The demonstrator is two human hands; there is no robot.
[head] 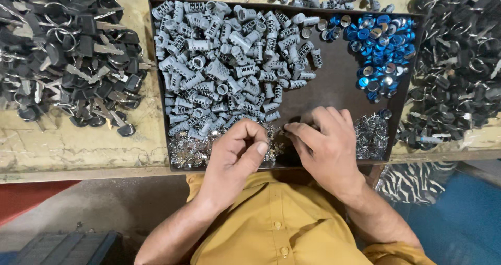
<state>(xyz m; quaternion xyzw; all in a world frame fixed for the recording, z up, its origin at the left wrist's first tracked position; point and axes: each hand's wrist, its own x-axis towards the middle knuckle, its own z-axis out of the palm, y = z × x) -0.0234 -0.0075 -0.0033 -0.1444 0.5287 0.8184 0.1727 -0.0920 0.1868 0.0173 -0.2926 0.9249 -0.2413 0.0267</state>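
Person in mustard shirt (271, 228) is sitting at the desk (78, 145), both hands over near edge of a dark shallow tray (334, 82).

L hand (237, 150): fingers are curling in, thumb pressing against forefinger, grip pinched together over the pile of small silvery metal bits (193, 147) in tray's near-left corner. Whatever it's pinching is too small to tell.

R hand (323, 140): lying palm down on tray floor, fingers pointing left toward the L hand, tips nearly meeting it. Grip is loosely closed; can't tell if anything's in it. Just to its right, a second small heap of shiny pins (371, 134).

Tray contents: big heap of grey ribbed cylinders (224, 61) filling the left and middle; cluster of blue round caps (383, 46) in far-right corner, some showing silver faces. A few more grey cylinders are lying on the desk beyond the tray's far rim.

Outside tray: mound of black-headed keys on rings (68, 51) to the left, another black pile w/ rings (459, 61) to the right. Desk surface is looking worn, yellowish.
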